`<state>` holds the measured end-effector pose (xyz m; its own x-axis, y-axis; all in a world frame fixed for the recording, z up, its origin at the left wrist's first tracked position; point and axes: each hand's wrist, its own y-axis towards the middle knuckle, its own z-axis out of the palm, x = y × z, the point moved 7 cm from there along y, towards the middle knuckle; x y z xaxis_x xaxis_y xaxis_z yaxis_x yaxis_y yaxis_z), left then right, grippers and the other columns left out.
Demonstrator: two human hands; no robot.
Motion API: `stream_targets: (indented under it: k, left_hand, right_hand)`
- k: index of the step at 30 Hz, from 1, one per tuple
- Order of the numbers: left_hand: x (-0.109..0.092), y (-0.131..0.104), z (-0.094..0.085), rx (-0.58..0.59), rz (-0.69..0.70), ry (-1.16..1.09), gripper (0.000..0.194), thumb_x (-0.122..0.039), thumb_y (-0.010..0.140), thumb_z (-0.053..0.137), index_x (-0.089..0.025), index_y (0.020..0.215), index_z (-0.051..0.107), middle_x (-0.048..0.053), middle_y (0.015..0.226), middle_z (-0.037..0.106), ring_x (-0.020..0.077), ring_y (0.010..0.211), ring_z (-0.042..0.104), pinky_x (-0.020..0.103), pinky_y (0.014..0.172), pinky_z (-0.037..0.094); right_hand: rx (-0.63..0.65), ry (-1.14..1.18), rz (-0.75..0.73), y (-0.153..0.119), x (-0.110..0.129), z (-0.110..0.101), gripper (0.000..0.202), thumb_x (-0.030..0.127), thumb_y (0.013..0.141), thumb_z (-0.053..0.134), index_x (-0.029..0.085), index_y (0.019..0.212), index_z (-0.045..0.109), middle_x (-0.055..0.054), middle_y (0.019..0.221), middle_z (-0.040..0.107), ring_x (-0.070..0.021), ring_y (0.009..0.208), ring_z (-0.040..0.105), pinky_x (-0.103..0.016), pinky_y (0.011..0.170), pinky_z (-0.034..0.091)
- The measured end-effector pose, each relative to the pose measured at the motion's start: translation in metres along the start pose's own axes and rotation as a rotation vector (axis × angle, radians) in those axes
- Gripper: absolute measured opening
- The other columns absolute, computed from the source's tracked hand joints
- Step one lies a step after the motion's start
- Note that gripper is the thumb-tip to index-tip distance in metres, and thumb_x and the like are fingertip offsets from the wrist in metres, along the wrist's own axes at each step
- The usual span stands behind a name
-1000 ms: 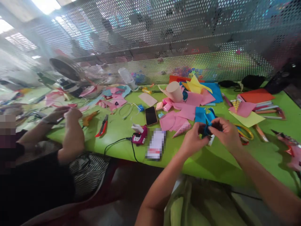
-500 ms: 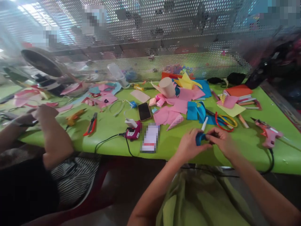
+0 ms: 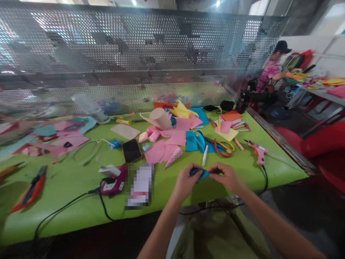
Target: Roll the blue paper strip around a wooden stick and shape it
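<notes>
Over the front of the green table, my left hand (image 3: 187,178) and my right hand (image 3: 225,176) hold a small folded blue piece of craft sheet (image 3: 201,175) between them. Each hand pinches one end with thumb and fingers; whether it is felt or paper I cannot tell. Just beyond my fingertips lies a white stick (image 3: 205,155). Behind it are more blue pieces (image 3: 192,141) and scissors (image 3: 226,150) with red and yellow handles. A pink cone (image 3: 174,157) with a crisscross pattern rests to the left, among pink sheets (image 3: 156,151).
A pink glue gun (image 3: 258,150) with a black cord lies to the right. Leftward are a pixelated phone-like slab (image 3: 140,187), a dark phone (image 3: 132,150), a purple power socket (image 3: 115,185) and red-handled pliers (image 3: 31,190). A perforated metal screen (image 3: 121,61) stands behind. Another person (image 3: 269,73) sits far right.
My view has swung right, so the neighbour's arms at left are gone and a person at far right appears. Both hands still hold the blue piece, now flatter and more stretched between them.
</notes>
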<state>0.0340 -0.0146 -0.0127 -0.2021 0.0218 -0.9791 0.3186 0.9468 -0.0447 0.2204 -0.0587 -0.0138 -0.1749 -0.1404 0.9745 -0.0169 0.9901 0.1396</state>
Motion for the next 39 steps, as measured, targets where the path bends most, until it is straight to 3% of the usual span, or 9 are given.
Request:
stream_targets:
  k: [8,12,15,20,23,26,30,34,39]
  left_hand:
    - [0.002,-0.004,0.011,-0.096,-0.166,-0.390,0.046,-0.044,0.069,0.094,-0.016,0.101,0.075,0.002,0.084,0.071,0.0156,0.075,0.065,0.025,0.061,0.054]
    - [0.005,-0.010,0.023,-0.048,-0.214,-0.556,0.051,-0.047,0.067,0.096,-0.014,0.101,0.076,0.006,0.090,0.075,0.0164,0.078,0.068,0.026,0.061,0.055]
    - [0.008,-0.012,0.029,-0.009,-0.249,-0.607,0.049,-0.046,0.064,0.099,-0.014,0.091,0.074,0.005,0.082,0.074,0.0153,0.071,0.067,0.027,0.062,0.056]
    - [0.011,-0.012,0.029,-0.062,-0.214,-0.580,0.049,-0.048,0.064,0.099,-0.016,0.086,0.071,0.001,0.080,0.070,0.0138,0.070,0.066,0.030,0.070,0.060]
    - [0.012,-0.010,0.019,-0.097,-0.144,-0.402,0.039,-0.047,0.075,0.092,-0.018,0.089,0.071,0.001,0.080,0.069,0.0144,0.070,0.065,0.029,0.069,0.056]
    - [0.011,-0.008,-0.003,-0.173,-0.059,-0.044,0.023,-0.040,0.088,0.081,-0.020,0.088,0.070,-0.002,0.074,0.066,0.0144,0.067,0.059,0.027,0.064,0.044]
    - [0.007,-0.006,-0.025,-0.212,-0.023,0.444,0.002,-0.023,0.093,0.074,-0.021,0.092,0.074,0.002,0.082,0.073,0.0202,0.079,0.064,0.032,0.074,0.042]
    - [0.005,-0.002,-0.030,-0.209,-0.002,0.732,0.009,-0.015,0.092,0.071,-0.021,0.097,0.076,0.009,0.105,0.080,0.0307,0.108,0.070,0.042,0.095,0.044]
    - [0.014,-0.001,-0.031,-0.195,-0.028,0.799,0.017,-0.028,0.098,0.074,-0.022,0.114,0.077,0.012,0.119,0.079,0.0352,0.119,0.069,0.049,0.104,0.044]
  right_hand:
    - [-0.047,-0.168,-0.138,-0.001,0.015,-0.021,0.014,0.041,0.090,0.082,0.028,0.086,0.083,-0.004,0.082,0.083,-0.0245,0.077,0.077,-0.038,0.075,0.062]
    - [-0.061,-0.238,-0.204,-0.002,0.028,-0.026,0.005,0.033,0.090,0.080,0.031,0.086,0.084,-0.004,0.088,0.085,-0.0271,0.086,0.080,-0.043,0.084,0.063]
    - [-0.035,-0.314,-0.264,-0.003,0.038,-0.025,0.010,0.035,0.094,0.077,0.034,0.087,0.083,-0.004,0.089,0.086,-0.0276,0.085,0.081,-0.043,0.082,0.065]
    - [-0.016,-0.380,-0.254,-0.002,0.033,-0.025,0.015,0.040,0.098,0.074,0.032,0.088,0.082,-0.005,0.089,0.085,-0.0286,0.085,0.081,-0.043,0.081,0.064]
    - [0.017,-0.388,-0.238,0.001,0.022,-0.021,0.015,0.040,0.099,0.074,0.030,0.092,0.082,-0.005,0.090,0.084,-0.0279,0.084,0.079,-0.041,0.078,0.062]
    - [0.092,-0.396,-0.215,0.007,0.010,-0.012,0.015,0.038,0.101,0.072,0.029,0.097,0.083,-0.005,0.091,0.083,-0.0261,0.083,0.078,-0.038,0.075,0.060]
    - [0.181,-0.509,-0.246,0.025,-0.001,-0.006,0.023,0.037,0.107,0.065,0.028,0.118,0.083,-0.007,0.107,0.083,-0.0253,0.092,0.078,-0.036,0.076,0.059]
    - [0.116,-0.934,-0.375,0.056,-0.004,-0.013,0.035,0.021,0.111,0.053,0.027,0.134,0.079,-0.011,0.131,0.078,-0.0279,0.108,0.075,-0.037,0.083,0.056]
    - [0.194,-1.142,-0.447,0.082,-0.009,-0.006,0.031,0.011,0.107,0.055,0.021,0.120,0.081,-0.015,0.128,0.076,-0.0302,0.106,0.068,-0.041,0.088,0.049]
